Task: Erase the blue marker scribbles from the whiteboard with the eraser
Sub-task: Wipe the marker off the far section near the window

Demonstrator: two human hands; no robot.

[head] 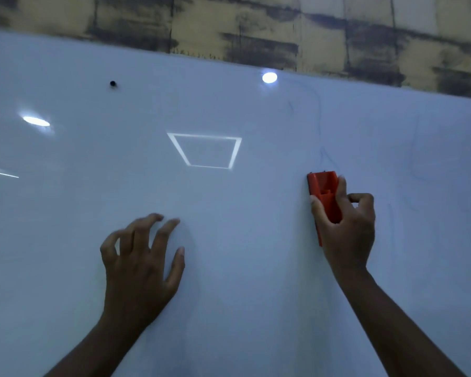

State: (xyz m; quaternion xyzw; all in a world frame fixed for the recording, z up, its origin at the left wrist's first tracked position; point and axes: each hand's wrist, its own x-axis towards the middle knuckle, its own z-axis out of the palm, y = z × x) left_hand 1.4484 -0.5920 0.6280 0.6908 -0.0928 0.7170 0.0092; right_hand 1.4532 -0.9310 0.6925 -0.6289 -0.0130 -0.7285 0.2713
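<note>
A large whiteboard [229,110] fills most of the view. My right hand [347,227] grips a red eraser [324,189] and holds it flat against the board at the right of centre. Faint thin blue marker lines [320,123] run above the eraser, and more faint blue traces [412,159] show further right. My left hand [142,262] rests with spread, slightly bent fingertips on the board at lower centre left and holds nothing.
The board's top edge [256,65] meets a mottled yellow and grey wall [256,23] above. A small black dot [113,83] sits on the board at upper left. Reflections of ceiling lights [269,77] and a square light panel [204,151] shine on the surface.
</note>
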